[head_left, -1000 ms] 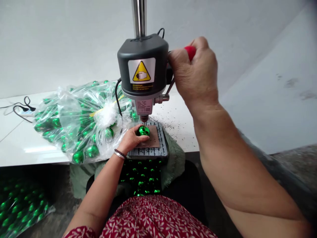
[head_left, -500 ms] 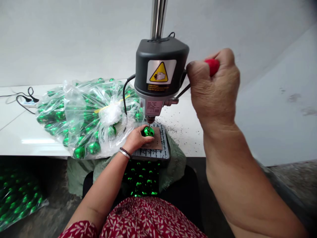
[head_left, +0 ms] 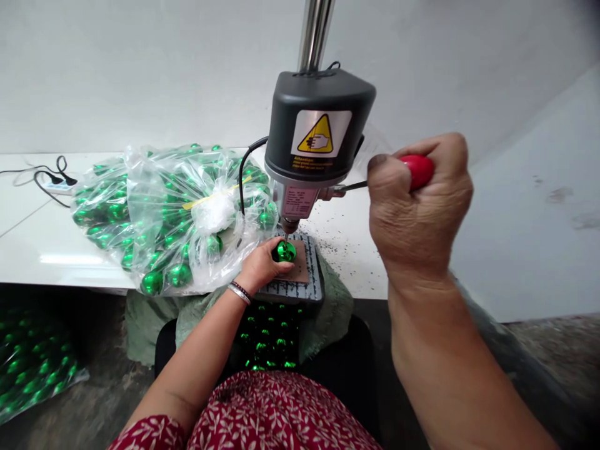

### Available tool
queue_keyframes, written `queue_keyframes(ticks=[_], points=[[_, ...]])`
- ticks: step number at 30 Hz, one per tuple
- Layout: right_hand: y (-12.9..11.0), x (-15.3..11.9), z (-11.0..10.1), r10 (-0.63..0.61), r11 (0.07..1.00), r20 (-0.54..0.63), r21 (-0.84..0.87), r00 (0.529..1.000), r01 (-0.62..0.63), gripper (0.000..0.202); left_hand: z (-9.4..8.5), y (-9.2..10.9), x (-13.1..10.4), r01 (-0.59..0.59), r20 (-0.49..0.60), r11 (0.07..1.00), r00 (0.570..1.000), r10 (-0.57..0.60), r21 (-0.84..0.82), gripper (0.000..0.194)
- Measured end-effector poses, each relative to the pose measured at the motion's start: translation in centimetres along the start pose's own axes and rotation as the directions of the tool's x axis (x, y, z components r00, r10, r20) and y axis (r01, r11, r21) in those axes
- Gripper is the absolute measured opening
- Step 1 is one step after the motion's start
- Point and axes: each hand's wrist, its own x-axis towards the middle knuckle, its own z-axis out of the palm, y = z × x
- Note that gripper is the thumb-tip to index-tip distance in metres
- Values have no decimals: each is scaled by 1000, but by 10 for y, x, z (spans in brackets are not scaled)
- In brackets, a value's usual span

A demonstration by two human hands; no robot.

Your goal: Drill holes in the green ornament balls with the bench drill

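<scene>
A: Surface and room?
B: White glossy desk (head_left: 28,244) against a pale plain wall (head_left: 140,75); dark crumbs (head_left: 344,240) lie scattered beside the drill press base (head_left: 314,284); a white power strip (head_left: 55,184) sits at the far left; a second bag of green balls (head_left: 32,369) lies low at the left, below desk level.
A: Materials and shapes?
B: Clear, crinkled plastic bag (head_left: 140,206), filled with shiny green balls, on the desk; drill press (head_left: 285,100) with a smooth dark grey housing and polished round column (head_left: 316,34); a flat brown board (head_left: 300,272) on its base; dull green woven cloth (head_left: 332,306) hanging beside the base.
A: The hands?
B: Left hand (head_left: 257,265) reaches forward, fingers gripping one glossy green ball (head_left: 286,251) over the board, directly beneath the chuck (head_left: 289,225); the bit meets the ball's top, depth unclear; right hand (head_left: 422,219) is raised right of the housing, wrist below, fingers closed round the lever's red knob (head_left: 417,172).
</scene>
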Motion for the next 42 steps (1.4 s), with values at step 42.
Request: queue_keyframes(ticks=[42], points=[[10,-51,-5,26,999,-45,-24,999,-27,20,-1,0,-4,26,9,1000,1000,-26,0,60]])
